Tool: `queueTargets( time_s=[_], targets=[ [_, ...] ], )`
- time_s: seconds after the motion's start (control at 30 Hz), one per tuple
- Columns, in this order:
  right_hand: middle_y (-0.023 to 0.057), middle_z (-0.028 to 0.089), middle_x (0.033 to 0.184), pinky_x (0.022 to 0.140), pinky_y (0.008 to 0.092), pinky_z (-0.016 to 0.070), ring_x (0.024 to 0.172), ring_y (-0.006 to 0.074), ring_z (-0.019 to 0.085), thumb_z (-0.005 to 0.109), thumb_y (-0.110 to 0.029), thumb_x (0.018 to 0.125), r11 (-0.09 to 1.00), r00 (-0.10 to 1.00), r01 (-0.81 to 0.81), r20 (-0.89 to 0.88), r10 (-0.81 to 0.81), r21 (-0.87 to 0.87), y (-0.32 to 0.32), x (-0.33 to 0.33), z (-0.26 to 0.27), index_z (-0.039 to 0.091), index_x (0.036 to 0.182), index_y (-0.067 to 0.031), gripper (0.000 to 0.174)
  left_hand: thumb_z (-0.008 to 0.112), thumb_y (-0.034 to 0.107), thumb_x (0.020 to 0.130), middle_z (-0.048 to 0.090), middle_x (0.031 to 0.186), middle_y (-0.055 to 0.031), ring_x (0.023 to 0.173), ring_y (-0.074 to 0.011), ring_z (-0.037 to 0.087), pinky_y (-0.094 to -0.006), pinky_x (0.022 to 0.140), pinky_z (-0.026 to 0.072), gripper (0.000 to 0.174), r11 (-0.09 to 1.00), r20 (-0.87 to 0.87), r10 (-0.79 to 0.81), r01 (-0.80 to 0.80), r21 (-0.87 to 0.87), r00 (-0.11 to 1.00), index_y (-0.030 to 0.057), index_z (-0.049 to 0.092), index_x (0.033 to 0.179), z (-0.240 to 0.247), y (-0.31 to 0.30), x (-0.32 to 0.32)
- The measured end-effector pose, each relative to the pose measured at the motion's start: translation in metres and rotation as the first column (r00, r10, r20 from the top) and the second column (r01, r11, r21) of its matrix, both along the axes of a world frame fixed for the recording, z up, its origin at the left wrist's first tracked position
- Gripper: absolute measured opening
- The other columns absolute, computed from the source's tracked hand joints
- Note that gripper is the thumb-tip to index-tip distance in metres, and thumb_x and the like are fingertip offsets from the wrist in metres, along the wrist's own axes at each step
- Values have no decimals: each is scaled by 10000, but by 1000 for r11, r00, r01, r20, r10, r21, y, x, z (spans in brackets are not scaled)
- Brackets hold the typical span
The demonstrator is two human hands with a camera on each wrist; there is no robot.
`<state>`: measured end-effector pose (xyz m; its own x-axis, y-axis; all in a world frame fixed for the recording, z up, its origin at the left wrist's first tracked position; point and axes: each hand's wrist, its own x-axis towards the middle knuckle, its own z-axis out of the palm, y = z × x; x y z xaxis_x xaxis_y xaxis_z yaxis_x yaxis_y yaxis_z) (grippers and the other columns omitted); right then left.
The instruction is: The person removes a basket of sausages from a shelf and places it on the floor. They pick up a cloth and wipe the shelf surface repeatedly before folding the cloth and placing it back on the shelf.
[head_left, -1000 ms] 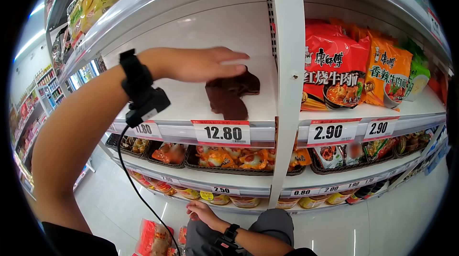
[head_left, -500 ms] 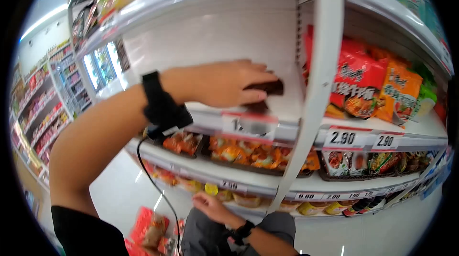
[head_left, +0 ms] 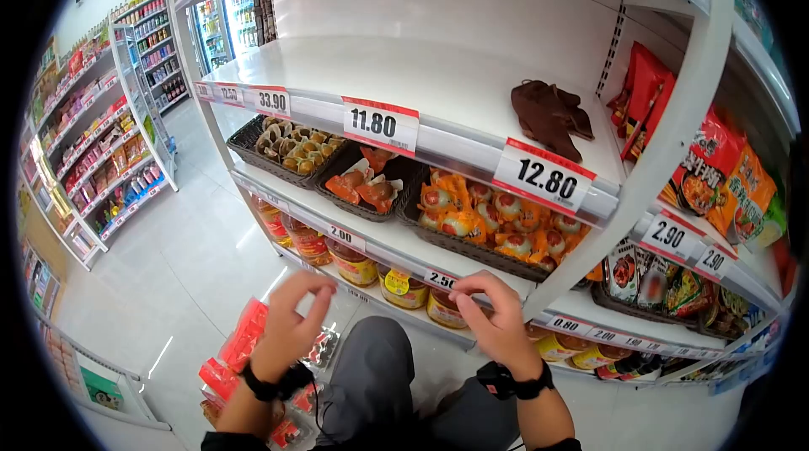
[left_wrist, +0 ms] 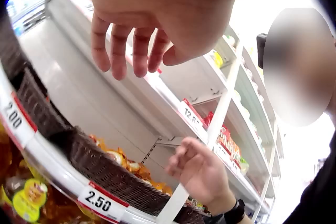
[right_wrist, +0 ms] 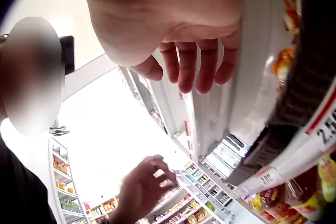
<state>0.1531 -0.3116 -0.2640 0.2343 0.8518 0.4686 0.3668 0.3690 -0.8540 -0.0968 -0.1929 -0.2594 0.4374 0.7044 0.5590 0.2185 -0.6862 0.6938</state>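
Observation:
My left hand (head_left: 289, 325) hovers over my lap with loosely bent fingers and holds nothing; the left wrist view shows its fingers (left_wrist: 119, 50) hanging apart. Level with it on the other side, my right hand (head_left: 499, 316) is likewise raised and holds nothing, its fingers (right_wrist: 187, 66) slightly bent in the right wrist view. Beyond both hands, a crumpled dark brown cloth (head_left: 549, 117) lies on the white shelf (head_left: 371, 68), behind the 12.80 price tag (head_left: 546, 179). Neither hand touches the cloth or the shelf.
Below the shelf, baskets (head_left: 480, 250) hold orange-wrapped packs, with jars (head_left: 354, 266) lower down. Red packages (head_left: 244, 337) lie on the floor left of my legs. A white post (head_left: 649, 173) stands at the right, with noodle packs (head_left: 712, 165) beyond it.
My left hand has left the brown cloth and drawn back from the shelf to above my lap. The right hand has risen, and the head view has swung left and down.

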Motion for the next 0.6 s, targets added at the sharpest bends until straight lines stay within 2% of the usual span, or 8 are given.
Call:
queueTargets(
  time_s=[0.1, 0.17, 0.23, 0.3, 0.37, 0.43, 0.5, 0.6],
  targets=[
    [127, 636, 884, 753, 338, 465, 806, 252, 600, 577, -42, 828, 985, 981, -11, 191, -23, 175, -7, 5, 35, 607, 929, 12, 118, 587, 29, 846, 639, 805, -119, 736, -212, 620, -298, 690, 480, 71, 988, 133, 42, -21, -154, 990, -17, 633, 876, -43, -2, 19],
    [128, 630, 825, 701, 334, 488, 759, 288, 603, 649, 4, 756, 970, 956, -14, 288, -59, 244, -7, 9, 50, 622, 912, 30, 161, 541, 12, 863, 625, 791, -94, 751, -175, 608, -285, 705, 472, 77, 981, 123, 5, 19, -192, 992, -14, 607, 835, -49, 5, 34],
    [154, 621, 913, 786, 362, 455, 839, 289, 584, 584, -27, 792, 966, 961, -80, 276, 9, 246, -7, 6, 59, 601, 942, 18, 157, 552, 16, 853, 636, 805, -102, 747, -206, 614, -306, 704, 475, 72, 988, 107, -21, 37, -152, 994, -4, 621, 849, -37, 16, 48],
    [198, 614, 971, 774, 434, 491, 871, 311, 603, 584, -90, 893, 949, 942, -228, 295, 159, 216, -4, -1, 83, 626, 1023, 9, 168, 556, 18, 850, 642, 816, -111, 762, -227, 622, -313, 706, 476, 74, 989, 171, -77, 97, -111, 982, -2, 626, 861, -27, 30, 62],
    [182, 613, 955, 747, 421, 488, 855, 305, 597, 568, -50, 886, 931, 923, -325, 268, 275, 165, 9, -8, 99, 619, 1009, 19, 150, 574, 19, 849, 642, 829, -118, 757, -240, 623, -318, 693, 480, 76, 979, 239, -110, 147, -141, 965, -3, 630, 895, -14, 40, 74],
    [188, 615, 948, 744, 405, 483, 848, 310, 600, 572, -7, 863, 913, 898, -408, 178, 403, -12, 19, -18, 120, 611, 1000, 41, 151, 593, 28, 858, 638, 834, -122, 754, -249, 625, -315, 674, 485, 91, 957, 338, -142, 217, -195, 930, -4, 633, 934, 8, 45, 84],
    [179, 615, 939, 753, 383, 479, 841, 303, 601, 568, 36, 836, 892, 874, -443, 183, 451, -88, 32, -21, 148, 604, 999, 57, 168, 608, 52, 865, 627, 818, -121, 743, -246, 622, -312, 661, 483, 83, 934, 405, -151, 264, -240, 902, 1, 630, 926, 21, 46, 93],
    [151, 622, 956, 763, 350, 469, 842, 276, 597, 562, 42, 820, 911, 944, -248, 129, 304, -329, 49, -37, 195, 602, 1026, 35, 210, 614, 54, 859, 626, 817, -125, 737, -254, 617, -326, 664, 484, 82, 885, 452, -83, 274, -377, 888, 6, 629, 924, 62, 41, 85]
  ],
)
